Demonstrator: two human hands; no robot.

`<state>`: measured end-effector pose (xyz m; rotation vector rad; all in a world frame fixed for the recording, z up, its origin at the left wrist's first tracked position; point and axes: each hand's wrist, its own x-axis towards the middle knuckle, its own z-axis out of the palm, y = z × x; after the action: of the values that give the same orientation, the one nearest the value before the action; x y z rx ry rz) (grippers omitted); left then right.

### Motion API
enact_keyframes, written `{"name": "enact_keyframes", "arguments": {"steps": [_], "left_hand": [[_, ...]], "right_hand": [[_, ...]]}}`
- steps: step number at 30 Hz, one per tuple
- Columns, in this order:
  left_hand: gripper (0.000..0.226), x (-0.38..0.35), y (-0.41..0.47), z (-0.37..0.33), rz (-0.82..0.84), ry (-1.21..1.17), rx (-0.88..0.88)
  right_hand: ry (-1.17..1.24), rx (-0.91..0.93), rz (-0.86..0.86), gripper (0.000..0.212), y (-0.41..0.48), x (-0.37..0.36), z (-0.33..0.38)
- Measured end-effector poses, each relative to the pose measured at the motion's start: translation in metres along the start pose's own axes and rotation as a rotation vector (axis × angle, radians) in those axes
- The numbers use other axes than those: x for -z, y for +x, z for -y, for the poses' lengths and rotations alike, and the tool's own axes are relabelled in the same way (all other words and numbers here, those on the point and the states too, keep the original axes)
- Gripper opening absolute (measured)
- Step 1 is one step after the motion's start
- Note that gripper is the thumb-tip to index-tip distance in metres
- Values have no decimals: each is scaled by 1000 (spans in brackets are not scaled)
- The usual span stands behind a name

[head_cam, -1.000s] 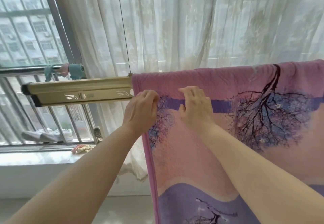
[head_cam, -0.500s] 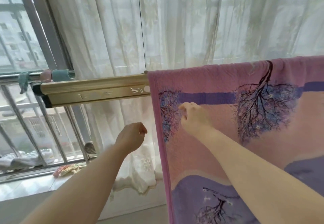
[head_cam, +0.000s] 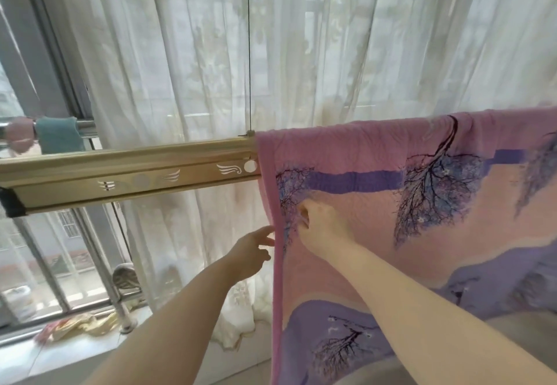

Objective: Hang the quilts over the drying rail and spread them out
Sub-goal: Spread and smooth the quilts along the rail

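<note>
Curtain fills the whole background, sheer white, falling in long folds across the window. In front of it, the pink quilt with its purple bands and dark tree prints is draped over the gold drying rail, covering the rail's right stretch and hanging straight down, its left edge running vertically just past the thin suspension wire. Bare rail shows to the left of that edge, with a dark cap at its far end. Behind, grey window bars and a teal cloth on an outer railing. Down on the sill, a crumpled yellow and pink rag.

Now the 2 hands, both low on the quilt's left border. Right hand presses against the front of the fabric, its grip curled in and apparently pinching a small fold near the tree print, though the fingertips are partly hidden. Left hand reaches in from the side, grip loosely spread, fingertips just touching the quilt's edge, not closed on it.
</note>
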<state>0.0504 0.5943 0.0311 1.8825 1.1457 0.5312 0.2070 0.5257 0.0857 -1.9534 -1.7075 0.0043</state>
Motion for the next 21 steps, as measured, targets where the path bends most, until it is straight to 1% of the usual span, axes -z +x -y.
{"name": "enact_keyframes", "arguments": {"steps": [1, 3, 4, 5, 7, 8, 9, 11, 13, 14, 16, 18, 21], "left_hand": [[67, -3, -1, -2, 40, -40, 7], [66, -1, -3, -5, 111, -92, 20], [63, 2, -3, -6, 135, -119, 19], [60, 8, -3, -4, 155, -140, 22], [56, 18, -2, 0, 183, -165, 31], [55, 22, 0, 5, 166, -163, 52], [52, 25, 4, 11, 118, -162, 82], [47, 31, 15, 24, -40, -170, 149], [46, 36, 28, 34, -165, -125, 165], [50, 37, 36, 35, -183, -94, 158], [64, 37, 48, 30, -172, -87, 120], [77, 33, 61, 16, -135, -133, 20], [76, 25, 71, -8, -65, -181, -119]], "right_hand": [[14, -5, 1, 28, 2, -3, 1], [5, -23, 21, 45, 9, -8, 4], [-10, -31, 33, 51, 12, -10, 5], [-18, -35, 36, 50, 16, -15, 6], [-37, -41, 21, 34, 21, -19, 6], [-48, -50, 16, 26, 22, -22, 6], [-60, -66, 14, 24, 22, -24, 7], [-90, -110, 2, 24, 21, -26, 9], [-108, -158, -17, 26, 20, -22, 6], [-115, -191, -21, 27, 21, -19, 3], [-123, -245, -14, 28, 19, -14, -4], [-119, -297, -31, 27, 13, -11, -10], [-125, -350, -45, 27, 1, -9, -13]]}}
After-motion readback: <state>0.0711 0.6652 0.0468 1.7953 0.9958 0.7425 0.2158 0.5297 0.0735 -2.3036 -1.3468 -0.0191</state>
